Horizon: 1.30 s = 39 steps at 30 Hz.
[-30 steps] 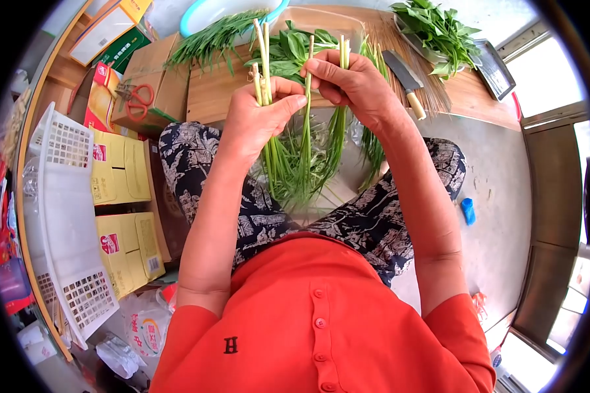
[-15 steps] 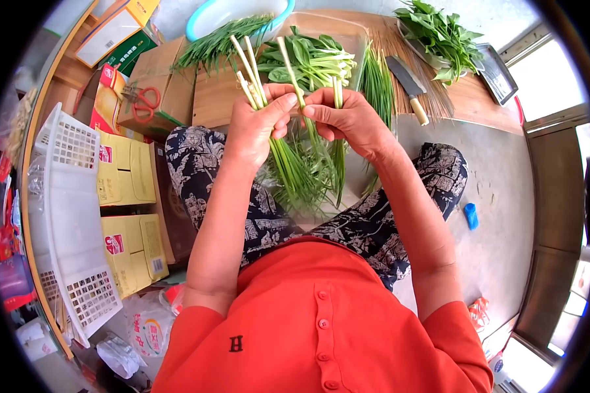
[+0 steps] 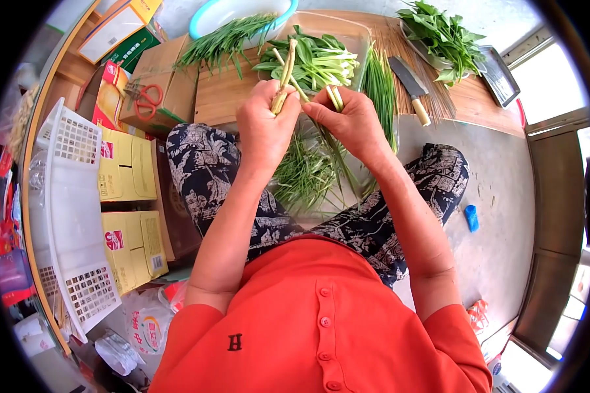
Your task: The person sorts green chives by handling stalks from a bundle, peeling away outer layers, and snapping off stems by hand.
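Note:
My left hand (image 3: 267, 123) is closed on a bunch of chives, its pale stem ends (image 3: 288, 62) poking up above the fist. Close beside it, my right hand (image 3: 353, 123) pinches a few more chives, with white ends (image 3: 334, 98) upward and green leaves (image 3: 339, 157) trailing down. The fingertips of both hands nearly meet at one thin stem between them. Below, between my knees, lies a loose heap of green chive leaves (image 3: 303, 171) on something clear, partly hidden by my wrists.
On the wooden board ahead lie leafy greens (image 3: 321, 59), long chives (image 3: 379, 92) and a cleaver (image 3: 408, 82). More chives (image 3: 226, 42) rest by a blue-rimmed basin (image 3: 203, 23). At left stand scissors (image 3: 149, 101) in a carton, yellow boxes (image 3: 128, 164) and a white rack (image 3: 72, 216).
My left hand has rotated so its back shows, moving slightly right, and its bunch now angles differently, with the leaves no longer hanging visibly below. My right hand's chives tilt more.

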Motion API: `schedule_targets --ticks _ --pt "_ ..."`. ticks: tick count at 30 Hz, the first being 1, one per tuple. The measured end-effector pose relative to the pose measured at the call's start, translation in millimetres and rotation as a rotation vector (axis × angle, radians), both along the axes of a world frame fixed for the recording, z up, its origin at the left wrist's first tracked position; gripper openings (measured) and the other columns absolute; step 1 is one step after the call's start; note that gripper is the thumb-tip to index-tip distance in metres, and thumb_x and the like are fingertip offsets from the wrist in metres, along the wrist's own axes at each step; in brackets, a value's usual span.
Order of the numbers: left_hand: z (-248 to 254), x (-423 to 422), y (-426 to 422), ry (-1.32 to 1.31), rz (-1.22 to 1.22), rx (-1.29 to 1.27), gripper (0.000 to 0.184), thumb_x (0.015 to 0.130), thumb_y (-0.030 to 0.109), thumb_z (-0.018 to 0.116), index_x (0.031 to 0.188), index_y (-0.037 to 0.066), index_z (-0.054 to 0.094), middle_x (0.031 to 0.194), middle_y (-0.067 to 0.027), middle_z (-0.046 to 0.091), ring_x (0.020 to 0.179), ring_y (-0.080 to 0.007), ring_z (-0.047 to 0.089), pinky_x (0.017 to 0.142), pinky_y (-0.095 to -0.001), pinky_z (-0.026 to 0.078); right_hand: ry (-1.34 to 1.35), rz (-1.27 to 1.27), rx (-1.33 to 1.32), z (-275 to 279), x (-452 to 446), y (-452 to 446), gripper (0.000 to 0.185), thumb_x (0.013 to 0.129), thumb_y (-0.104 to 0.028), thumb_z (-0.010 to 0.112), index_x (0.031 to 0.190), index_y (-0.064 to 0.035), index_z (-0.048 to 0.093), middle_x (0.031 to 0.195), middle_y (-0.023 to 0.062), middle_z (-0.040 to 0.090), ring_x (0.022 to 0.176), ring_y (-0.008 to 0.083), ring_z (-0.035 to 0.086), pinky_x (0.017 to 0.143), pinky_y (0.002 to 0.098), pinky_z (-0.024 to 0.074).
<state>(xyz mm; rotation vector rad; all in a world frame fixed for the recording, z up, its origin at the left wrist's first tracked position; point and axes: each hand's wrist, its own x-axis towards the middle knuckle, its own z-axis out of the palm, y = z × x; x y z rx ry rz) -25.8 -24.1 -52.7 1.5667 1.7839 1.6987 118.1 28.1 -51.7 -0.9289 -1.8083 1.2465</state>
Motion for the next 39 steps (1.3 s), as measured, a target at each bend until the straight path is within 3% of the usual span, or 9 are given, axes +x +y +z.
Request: schedule_targets --ticks 6,8,12,14,18,19,32,34,39 --pt "1 -17 7 -0.096 0.141 -0.016 0.008 0.077 0.009 0.065 0.074 0.004 0.059 0.061 -0.0051 0.055 0.054 -0.0124 0.051 0.053 -0.0300 0.042 -0.083 0.071 -0.142 17 7 -11 0.019 0.082 -0.018 0.068 0.072 -0.0027 0.063 0.057 -0.0013 0.056 0.052 0.0047 0.044 0.047 0.0238 0.0365" --pt "-3 -33 11 -0.138 0.169 0.029 0.005 0.077 0.009 0.065 0.076 0.004 0.062 0.060 -0.0012 0.057 0.053 -0.0087 0.051 0.051 -0.0274 0.042 -0.071 0.136 -0.313 20 13 -13 0.016 0.086 -0.018 0.064 0.076 -0.0055 0.063 0.063 -0.0018 0.058 0.048 0.0024 0.042 0.043 0.0181 0.0304" --pt "0 -51 5 -0.214 0.143 -0.044 0.003 0.078 0.010 0.066 0.078 0.007 0.066 0.059 0.0013 0.058 0.053 -0.0072 0.053 0.050 -0.0253 0.043 0.127 0.161 -0.465 20 26 -13 0.017 0.089 -0.018 0.060 0.079 -0.0054 0.064 0.064 0.0000 0.061 0.046 0.0028 0.041 0.042 0.0174 0.0287" --pt "-5 -52 4 -0.020 0.066 -0.244 0.004 0.078 0.009 0.066 0.080 0.007 0.068 0.059 0.0013 0.059 0.054 -0.0066 0.054 0.050 -0.0242 0.043 0.142 0.173 -0.462 17 27 -11 0.017 0.089 -0.019 0.060 0.081 -0.0056 0.065 0.065 0.0002 0.061 0.045 0.0027 0.040 0.041 0.0172 0.0282" --pt "13 -17 -8 -0.507 -0.244 -0.302 0.025 0.073 0.012 0.077 0.094 0.003 0.066 0.077 -0.0002 0.064 0.063 -0.0063 0.057 0.060 -0.0193 0.048 0.104 0.174 -0.367 11 18 -12 0.016 0.090 -0.020 0.060 0.083 -0.0061 0.065 0.065 -0.0004 0.061 0.046 0.0020 0.040 0.042 0.0171 0.0292" --pt "16 -10 -9 -0.615 -0.345 -0.229 0.019 0.079 0.012 0.073 0.091 0.001 0.063 0.071 0.0025 0.057 0.048 -0.0013 0.040 0.040 -0.0173 0.028 0.069 0.169 -0.320 11 16 -13 0.016 0.091 -0.020 0.059 0.084 -0.0063 0.065 0.065 -0.0007 0.061 0.046 0.0018 0.041 0.042 0.0171 0.0297" --pt "17 -10 -11 -0.760 -0.354 -0.315 0.015 0.084 0.014 0.067 0.088 0.000 0.062 0.068 0.0023 0.055 0.048 -0.0024 0.042 0.041 -0.0174 0.031 0.001 0.164 -0.272 11 15 -15 0.016 0.091 -0.019 0.059 0.087 -0.0061 0.067 0.066 -0.0029 0.061 0.049 0.0012 0.041 0.044 0.0171 0.0308" --pt "16 -5 -12 -0.719 -0.330 -0.288 0.015 0.084 0.014 0.067 0.088 0.000 0.062 0.068 0.0020 0.056 0.048 -0.0022 0.042 0.041 -0.0173 0.031 0.024 0.075 -0.105 4 12 -14 0.015 0.087 -0.018 0.064 0.081 -0.0040 0.067 0.061 -0.0031 0.059 0.053 0.0034 0.046 0.047 0.0213 0.0360" --pt "19 -6 -13 -0.675 -0.307 -0.300 0.015 0.086 0.015 0.066 0.086 0.001 0.062 0.068 0.0020 0.056 0.049 -0.0017 0.042 0.042 -0.0168 0.032 -0.010 0.059 -0.101 6 11 -18 0.015 0.086 -0.017 0.064 0.080 -0.0038 0.067 0.061 -0.0031 0.059 0.054 0.0035 0.047 0.049 0.0217 0.0372"
